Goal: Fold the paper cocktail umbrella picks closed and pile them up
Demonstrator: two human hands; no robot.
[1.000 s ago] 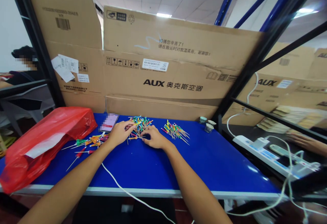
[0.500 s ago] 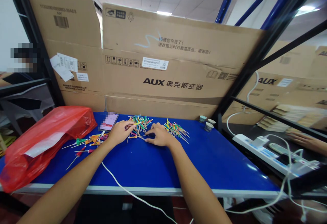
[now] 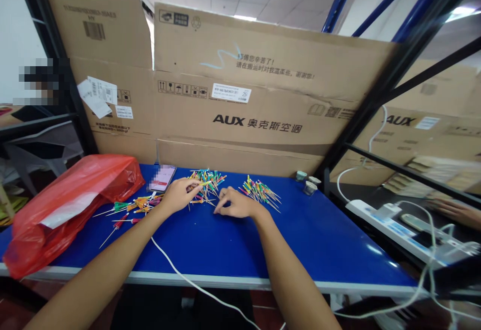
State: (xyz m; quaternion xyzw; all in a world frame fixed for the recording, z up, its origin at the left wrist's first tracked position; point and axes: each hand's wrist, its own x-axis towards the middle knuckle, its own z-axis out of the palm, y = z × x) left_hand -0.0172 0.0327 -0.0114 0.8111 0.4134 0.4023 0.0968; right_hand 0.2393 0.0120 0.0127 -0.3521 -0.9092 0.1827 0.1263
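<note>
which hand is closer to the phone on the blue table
Left. The left hand is just in front of the phone, close to it. The right hand is farther away, on the far side of the pile of coloured pins.

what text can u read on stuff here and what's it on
"AUX 奥克斯空调": big carton
"师傅您辛苦了!": same carton, higher up
"请在搬运时对我温柔些,谢谢您!": same carton, below that
"AUX": carton behind at right
"25": white label on big carton; rest too small
Barcode sticker: digits too blurred
</note>
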